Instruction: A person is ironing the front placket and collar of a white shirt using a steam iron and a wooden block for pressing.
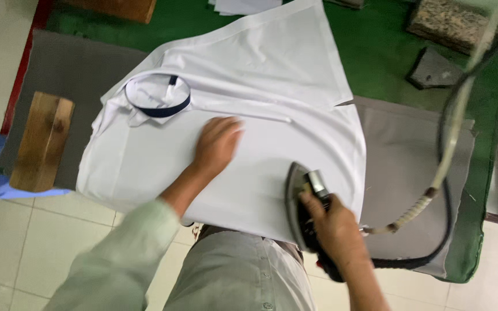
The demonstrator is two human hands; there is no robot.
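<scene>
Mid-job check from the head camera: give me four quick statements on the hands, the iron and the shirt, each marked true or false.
1. The right hand grips the iron. True.
2. The left hand lies flat on the white shirt. True.
3. The iron rests on the shirt's collar. False: it sits at the near edge, well away from the collar.
4. The wooden block lies on top of the shirt. False: it lies beside it, on the grey padding.

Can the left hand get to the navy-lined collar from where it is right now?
Probably yes. The left hand lies flat on the white shirt, and only bare fabric separates it from the collar.
</scene>
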